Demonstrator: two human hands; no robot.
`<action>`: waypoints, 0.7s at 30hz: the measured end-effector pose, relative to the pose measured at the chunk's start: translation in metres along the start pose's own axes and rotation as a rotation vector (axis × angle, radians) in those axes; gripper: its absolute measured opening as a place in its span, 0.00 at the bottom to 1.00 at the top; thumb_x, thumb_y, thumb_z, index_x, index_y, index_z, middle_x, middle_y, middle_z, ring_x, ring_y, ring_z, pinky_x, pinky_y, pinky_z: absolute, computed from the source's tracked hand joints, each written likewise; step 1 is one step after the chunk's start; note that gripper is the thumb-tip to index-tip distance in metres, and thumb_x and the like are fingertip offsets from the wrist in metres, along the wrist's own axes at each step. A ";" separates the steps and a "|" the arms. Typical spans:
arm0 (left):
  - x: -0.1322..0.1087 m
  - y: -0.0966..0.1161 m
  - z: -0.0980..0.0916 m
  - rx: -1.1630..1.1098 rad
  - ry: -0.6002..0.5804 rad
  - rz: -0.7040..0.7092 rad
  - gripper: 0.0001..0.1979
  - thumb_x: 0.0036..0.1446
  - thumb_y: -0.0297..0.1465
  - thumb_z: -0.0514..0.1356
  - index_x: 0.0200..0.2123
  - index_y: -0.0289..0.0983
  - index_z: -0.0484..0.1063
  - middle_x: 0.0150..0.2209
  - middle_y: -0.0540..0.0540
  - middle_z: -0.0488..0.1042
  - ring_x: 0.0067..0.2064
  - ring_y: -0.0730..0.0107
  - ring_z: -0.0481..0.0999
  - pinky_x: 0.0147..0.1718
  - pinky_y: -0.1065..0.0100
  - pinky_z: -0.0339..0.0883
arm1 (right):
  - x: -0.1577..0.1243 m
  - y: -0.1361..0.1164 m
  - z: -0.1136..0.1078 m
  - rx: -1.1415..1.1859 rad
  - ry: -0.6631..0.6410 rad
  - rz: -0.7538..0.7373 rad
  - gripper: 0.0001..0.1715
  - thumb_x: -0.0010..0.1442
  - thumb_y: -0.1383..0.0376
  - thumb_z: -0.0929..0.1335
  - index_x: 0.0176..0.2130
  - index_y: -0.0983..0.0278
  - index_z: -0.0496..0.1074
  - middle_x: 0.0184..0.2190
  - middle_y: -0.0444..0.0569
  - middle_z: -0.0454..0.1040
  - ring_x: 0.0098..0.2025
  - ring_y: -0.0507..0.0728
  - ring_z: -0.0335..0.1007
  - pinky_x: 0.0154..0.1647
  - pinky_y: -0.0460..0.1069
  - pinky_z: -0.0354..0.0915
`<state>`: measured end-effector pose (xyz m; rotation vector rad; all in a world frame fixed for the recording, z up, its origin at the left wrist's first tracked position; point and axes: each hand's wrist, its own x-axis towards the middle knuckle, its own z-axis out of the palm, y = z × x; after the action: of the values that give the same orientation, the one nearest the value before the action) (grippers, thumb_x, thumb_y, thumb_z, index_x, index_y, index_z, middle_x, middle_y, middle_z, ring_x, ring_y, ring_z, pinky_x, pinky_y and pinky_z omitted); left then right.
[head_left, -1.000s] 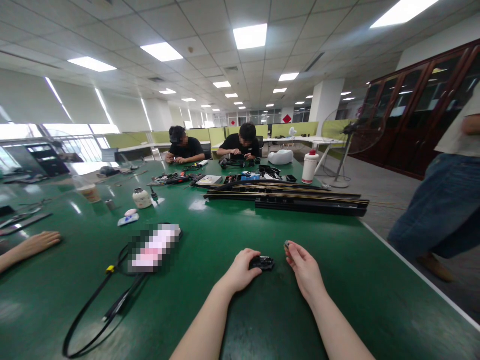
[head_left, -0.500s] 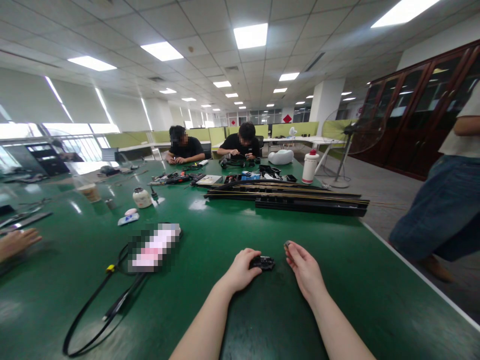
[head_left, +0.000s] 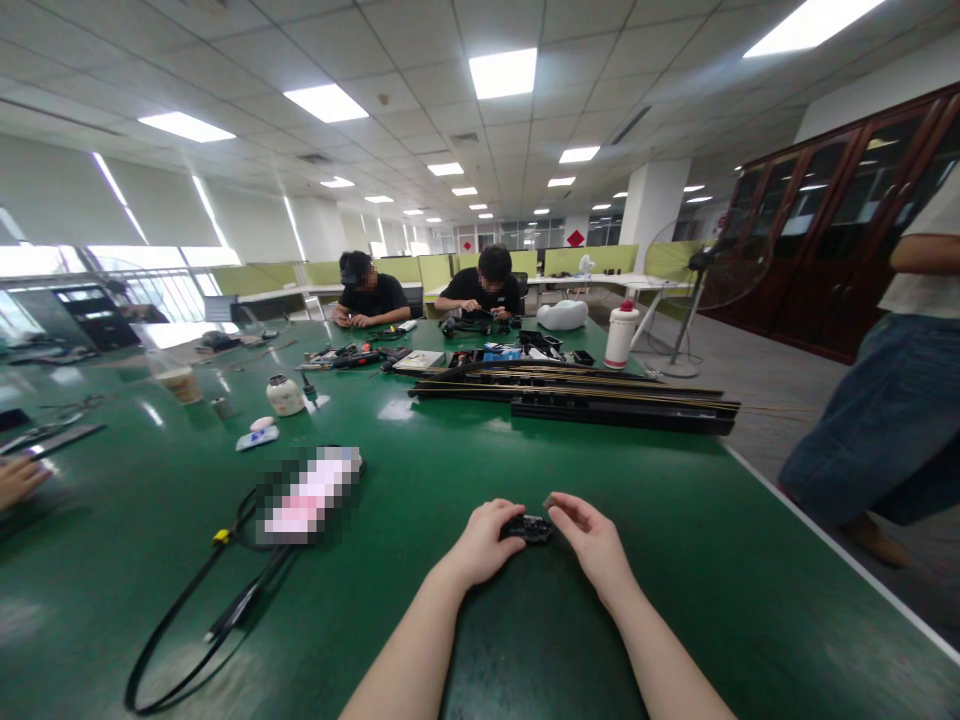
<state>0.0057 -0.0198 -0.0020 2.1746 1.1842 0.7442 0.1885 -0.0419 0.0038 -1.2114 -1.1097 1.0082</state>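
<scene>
My left hand (head_left: pixel 484 542) rests on the green table (head_left: pixel 420 470) with its fingers curled round a small black part (head_left: pixel 527 528), holding it down. My right hand (head_left: pixel 591 540) is just to the right of it, thumb and fingertips pinched on a tiny grey piece (head_left: pixel 550 499) right above the black part's right end. Both forearms reach in from the bottom edge.
Long black rails (head_left: pixel 600 400) lie across the far middle. A black cable loop (head_left: pixel 217 600) lies at the near left by a blurred pink patch. A white bottle (head_left: pixel 619 335) stands far right. Two people sit at the far end; a standing person (head_left: pixel 885 400) is at right; another's hand (head_left: pixel 19 478) at left.
My right hand has moved left with the tiny piece, closing on the black part. The other person's hand at left has drawn back toward the edge.
</scene>
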 end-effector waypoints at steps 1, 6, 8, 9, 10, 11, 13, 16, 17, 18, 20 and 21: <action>0.000 0.000 0.000 0.004 -0.001 0.000 0.23 0.49 0.27 0.61 0.50 0.40 0.69 0.47 0.44 0.70 0.50 0.59 0.67 0.52 0.59 0.59 | -0.001 0.001 0.001 -0.068 -0.023 -0.025 0.21 0.43 0.53 0.72 0.37 0.61 0.76 0.37 0.51 0.79 0.42 0.62 0.73 0.48 0.57 0.65; 0.000 -0.003 0.001 0.020 0.008 0.018 0.22 0.49 0.27 0.61 0.50 0.38 0.69 0.47 0.43 0.70 0.49 0.59 0.68 0.52 0.59 0.59 | -0.005 0.002 0.004 -0.404 -0.122 -0.243 0.11 0.47 0.60 0.70 0.34 0.57 0.77 0.39 0.48 0.78 0.45 0.61 0.70 0.51 0.57 0.61; 0.001 -0.003 0.002 0.020 0.017 0.029 0.21 0.50 0.28 0.61 0.50 0.39 0.69 0.46 0.43 0.71 0.49 0.59 0.68 0.52 0.59 0.60 | -0.006 0.002 0.004 -0.518 -0.188 -0.294 0.09 0.47 0.63 0.70 0.33 0.56 0.78 0.39 0.48 0.77 0.45 0.61 0.70 0.51 0.57 0.61; 0.001 -0.004 0.002 0.019 0.020 0.031 0.21 0.50 0.28 0.61 0.50 0.39 0.69 0.46 0.43 0.71 0.49 0.59 0.68 0.51 0.59 0.60 | -0.006 0.001 0.005 -0.565 -0.212 -0.304 0.09 0.47 0.64 0.70 0.33 0.55 0.78 0.39 0.48 0.77 0.46 0.61 0.69 0.51 0.57 0.61; 0.002 -0.004 0.002 0.018 0.020 0.034 0.21 0.50 0.28 0.61 0.50 0.39 0.70 0.46 0.43 0.71 0.49 0.59 0.68 0.51 0.60 0.60 | -0.006 0.001 0.005 -0.598 -0.226 -0.307 0.09 0.47 0.64 0.70 0.33 0.55 0.78 0.40 0.48 0.77 0.46 0.61 0.69 0.51 0.58 0.60; 0.002 -0.005 0.003 0.017 0.021 0.035 0.21 0.50 0.28 0.61 0.49 0.39 0.70 0.46 0.43 0.71 0.48 0.59 0.69 0.51 0.60 0.60 | -0.005 0.001 0.005 -0.617 -0.232 -0.305 0.10 0.48 0.64 0.70 0.33 0.55 0.78 0.41 0.48 0.77 0.47 0.61 0.68 0.52 0.58 0.60; 0.003 -0.006 0.004 0.018 0.022 0.037 0.21 0.50 0.28 0.61 0.49 0.39 0.70 0.46 0.43 0.71 0.48 0.59 0.69 0.51 0.60 0.61 | -0.004 0.002 0.005 -0.623 -0.236 -0.294 0.10 0.48 0.65 0.69 0.33 0.54 0.78 0.41 0.48 0.77 0.47 0.61 0.68 0.52 0.58 0.60; 0.004 -0.007 0.005 0.018 0.023 0.033 0.21 0.51 0.28 0.61 0.50 0.39 0.69 0.47 0.43 0.71 0.49 0.59 0.68 0.52 0.59 0.60 | -0.003 0.005 0.004 -0.596 -0.209 -0.268 0.10 0.46 0.65 0.70 0.33 0.55 0.78 0.41 0.48 0.77 0.46 0.62 0.70 0.52 0.58 0.60; 0.005 -0.007 0.005 0.019 0.022 0.027 0.21 0.51 0.28 0.61 0.50 0.39 0.69 0.47 0.43 0.70 0.49 0.59 0.68 0.52 0.59 0.60 | -0.002 0.006 0.003 -0.580 -0.203 -0.260 0.11 0.45 0.65 0.71 0.33 0.56 0.78 0.41 0.48 0.77 0.46 0.62 0.70 0.52 0.58 0.60; 0.005 -0.007 0.006 0.020 0.020 0.020 0.22 0.51 0.27 0.60 0.51 0.39 0.69 0.47 0.43 0.70 0.50 0.59 0.68 0.52 0.59 0.59 | -0.002 0.007 0.002 -0.561 -0.203 -0.252 0.13 0.44 0.66 0.71 0.34 0.56 0.77 0.41 0.49 0.77 0.46 0.61 0.70 0.52 0.57 0.60; 0.005 -0.006 0.006 0.022 0.016 0.008 0.22 0.50 0.26 0.60 0.51 0.37 0.68 0.48 0.43 0.70 0.51 0.59 0.67 0.53 0.60 0.58 | -0.001 0.009 0.000 -0.513 -0.214 -0.230 0.18 0.43 0.66 0.71 0.39 0.58 0.76 0.42 0.49 0.76 0.46 0.61 0.70 0.52 0.57 0.61; 0.005 -0.006 0.007 0.023 0.015 0.006 0.23 0.50 0.26 0.60 0.51 0.37 0.68 0.48 0.42 0.70 0.51 0.59 0.67 0.53 0.60 0.58 | -0.001 0.010 -0.001 -0.490 -0.220 -0.217 0.22 0.43 0.67 0.71 0.41 0.58 0.75 0.43 0.48 0.76 0.47 0.61 0.70 0.53 0.57 0.61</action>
<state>0.0093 -0.0145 -0.0095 2.1955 1.1996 0.7538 0.1894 -0.0420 -0.0064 -1.3437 -1.6921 0.7343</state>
